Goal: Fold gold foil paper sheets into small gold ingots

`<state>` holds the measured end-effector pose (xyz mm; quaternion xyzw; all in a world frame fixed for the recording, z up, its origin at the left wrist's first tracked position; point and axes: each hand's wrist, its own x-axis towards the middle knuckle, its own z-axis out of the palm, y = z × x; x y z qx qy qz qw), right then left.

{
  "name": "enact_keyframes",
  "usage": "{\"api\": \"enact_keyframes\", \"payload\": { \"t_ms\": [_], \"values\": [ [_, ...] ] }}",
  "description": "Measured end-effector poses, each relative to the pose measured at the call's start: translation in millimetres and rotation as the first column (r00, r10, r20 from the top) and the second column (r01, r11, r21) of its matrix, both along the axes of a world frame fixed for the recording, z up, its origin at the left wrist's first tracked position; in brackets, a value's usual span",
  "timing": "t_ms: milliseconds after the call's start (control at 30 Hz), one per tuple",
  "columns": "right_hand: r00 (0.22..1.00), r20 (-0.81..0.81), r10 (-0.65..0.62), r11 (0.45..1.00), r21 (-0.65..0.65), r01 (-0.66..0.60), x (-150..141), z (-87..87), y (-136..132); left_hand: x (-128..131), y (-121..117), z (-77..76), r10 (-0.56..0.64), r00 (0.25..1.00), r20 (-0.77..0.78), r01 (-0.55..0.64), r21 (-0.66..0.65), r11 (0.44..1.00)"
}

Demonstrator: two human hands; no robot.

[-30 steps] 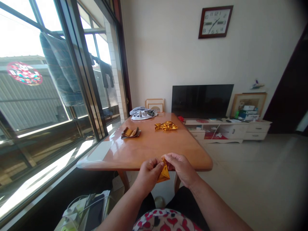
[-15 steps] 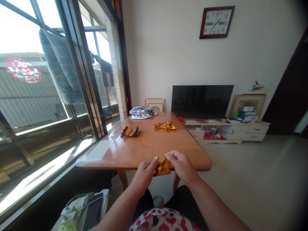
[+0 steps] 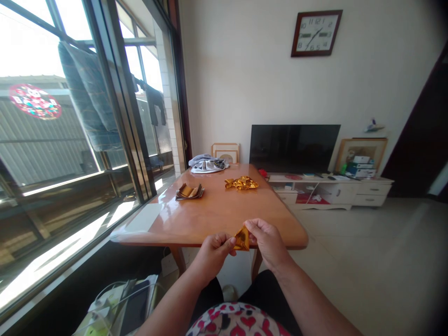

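A small folded piece of gold foil [image 3: 241, 239], roughly triangular, is held in the air above the near edge of the wooden table [image 3: 217, 224]. My left hand [image 3: 214, 253] pinches its left corner between finger and thumb, and my right hand [image 3: 266, 242] pinches its upper right side. Farther up the table lie a crumpled heap of gold foil [image 3: 241, 183] and a small stack of folded gold foil [image 3: 189, 192] on a dark backing. Neither hand touches these.
A folded grey and white cloth [image 3: 209, 164] lies at the table's far end. A large window [image 3: 70, 140] runs along the left, with papers and cables [image 3: 119, 303] below it. A low cabinet [image 3: 315, 191] holds a dark television [image 3: 294, 148].
The foil piece has been folded smaller and now sits higher, its lower point no longer hanging below my fingers. My hands have drawn slightly apart, and my right hand has shifted its grip upward.
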<state>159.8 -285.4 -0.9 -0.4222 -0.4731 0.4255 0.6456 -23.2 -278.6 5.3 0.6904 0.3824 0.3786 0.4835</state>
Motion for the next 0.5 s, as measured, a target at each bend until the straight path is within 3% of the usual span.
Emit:
{"api": "enact_keyframes", "payload": {
  "t_ms": [233,500],
  "values": [
    [1.000,-0.016,-0.019,1.000,-0.010,0.019,3.0,2.0,0.0,-2.8,1.0,-1.6,-0.082,0.991,0.104,0.097,-0.151,0.984],
    [0.997,0.073,-0.016,1.000,0.023,0.015,5.9,4.5,-0.5,-1.8,-0.3,-1.3,0.039,0.958,0.284,0.045,-0.283,0.958]
  ]
}}
